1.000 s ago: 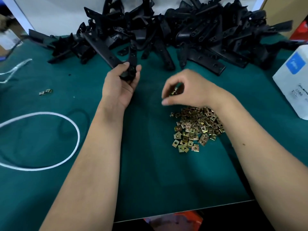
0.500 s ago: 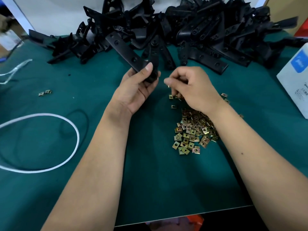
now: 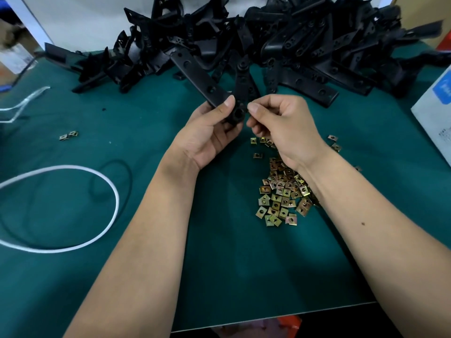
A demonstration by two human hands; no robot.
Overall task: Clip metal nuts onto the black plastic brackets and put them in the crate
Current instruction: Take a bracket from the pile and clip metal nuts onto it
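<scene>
My left hand [image 3: 210, 132] grips a black V-shaped plastic bracket [image 3: 202, 79] at its lower joint, thumb on top, its two arms pointing up and away. My right hand [image 3: 283, 125] is right beside that joint with its thumb and fingers pinched together; whatever it pinches is hidden by the fingers. A heap of brass-coloured metal clip nuts [image 3: 283, 196] lies on the green mat under my right wrist. A big pile of black brackets [image 3: 305, 45] fills the back of the table. No crate is in view.
A white cord loop [image 3: 73, 215] and a thin black ring [image 3: 114, 181] lie at left. Two stray nuts [image 3: 69, 135] sit further left. A white and blue box [image 3: 436, 118] stands at the right edge. The table's front edge [image 3: 268, 318] is near.
My left hand carried the bracket from the pile toward the centre and raised it. My right hand left the nut heap and came up against the bracket's joint.
</scene>
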